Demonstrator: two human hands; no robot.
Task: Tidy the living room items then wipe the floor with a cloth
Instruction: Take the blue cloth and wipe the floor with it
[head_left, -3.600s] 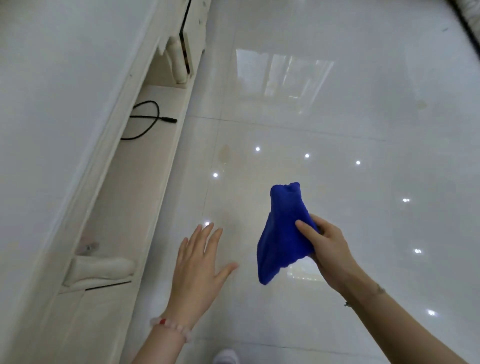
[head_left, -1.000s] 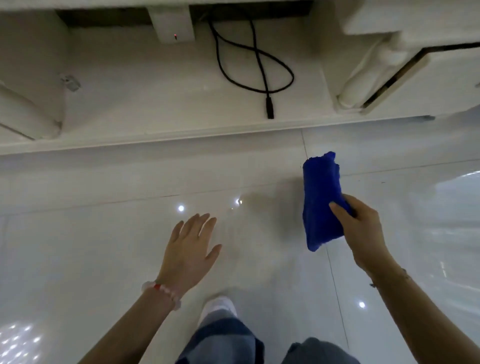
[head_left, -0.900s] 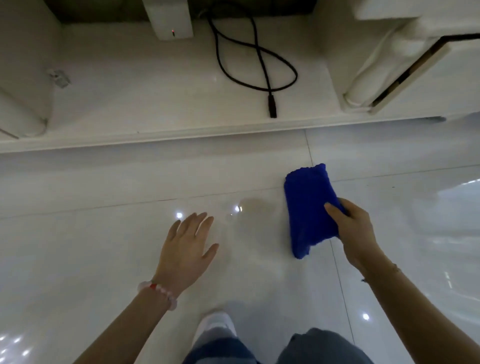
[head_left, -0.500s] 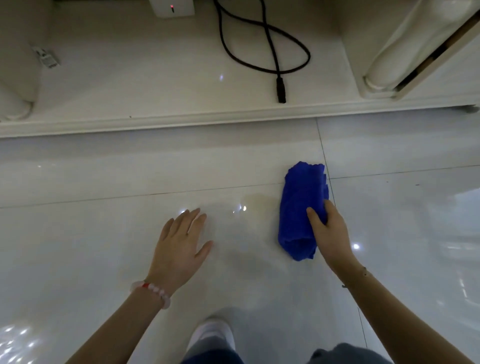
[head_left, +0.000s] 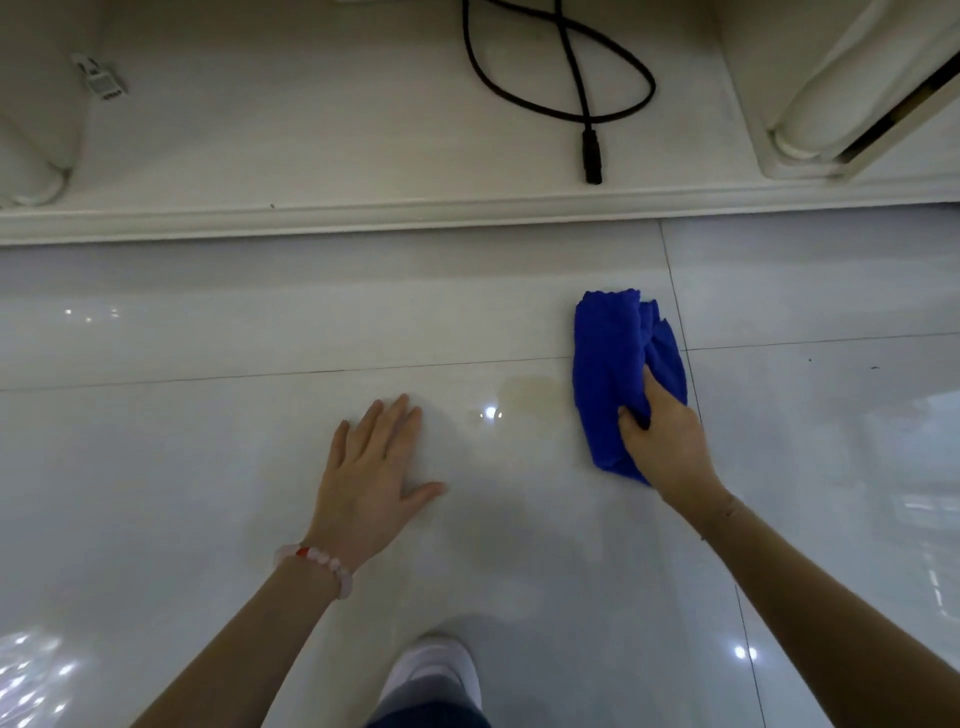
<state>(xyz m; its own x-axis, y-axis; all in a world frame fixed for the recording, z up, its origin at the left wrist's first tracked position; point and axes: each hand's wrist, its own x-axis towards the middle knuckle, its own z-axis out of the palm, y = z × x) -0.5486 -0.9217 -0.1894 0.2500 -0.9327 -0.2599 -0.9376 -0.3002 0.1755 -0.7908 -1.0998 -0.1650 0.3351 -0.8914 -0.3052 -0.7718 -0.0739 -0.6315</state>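
Glossy white floor tiles (head_left: 208, 467) fill the near and middle field. A low white cabinet shelf (head_left: 311, 130) runs along the far edge, and a looped black cable (head_left: 571, 78) lies on it.

**Task item.** The blue cloth (head_left: 618, 364) lies bunched on the floor, right of centre, beside the crossing of two grout lines. Its far end points toward the shelf.

**Hands.**
- The right hand (head_left: 665, 441) grips the near half of the cloth, with fingers curled into the folds and the palm bearing down.
- The left hand (head_left: 374, 467) lies flat on the tile with fingers straight and thumb spread. It holds nothing and appears to serve as a brace.
- The two hands are well apart.

**Step in hand.** Judged from the layout, this is the wiping stage. The cloth is down on the floor and positioned for a stroke. No living room items to be tidied are in view.

**Next move.** A faint yellowish mark (head_left: 530, 389) sits on the tile just left of the cloth, between the two hands. The stroke probably needs to do the following:
1. Travel left across this mark.
2. Keep steady downward pressure, with the cloth flat rather than rolled.
3. Stop short of the bracing hand, or have that hand shift clear first.
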